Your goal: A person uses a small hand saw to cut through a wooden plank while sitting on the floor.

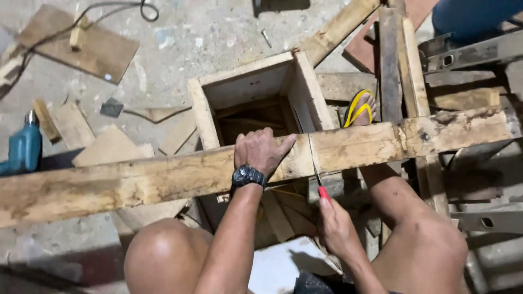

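A long rough wooden plank (136, 182) runs across the view from lower left to upper right. My left hand (262, 149), with a black wristwatch, presses flat on top of the plank. My right hand (335, 223) grips the red handle of a thin saw (315, 166), whose blade stands across the plank just right of my left thumb. Beyond the plank sits an open square wooden box (253, 95). My right foot in a yellow-strapped sandal (359, 109) rests behind the plank.
A teal power drill (23, 147) lies at the left edge. Wood offcuts and boards (81, 43) litter the concrete floor with a black cable (109, 8). Stacked timbers and metal brackets (468, 54) crowd the right side. Another person's blue trouser leg (474, 16) shows at top right.
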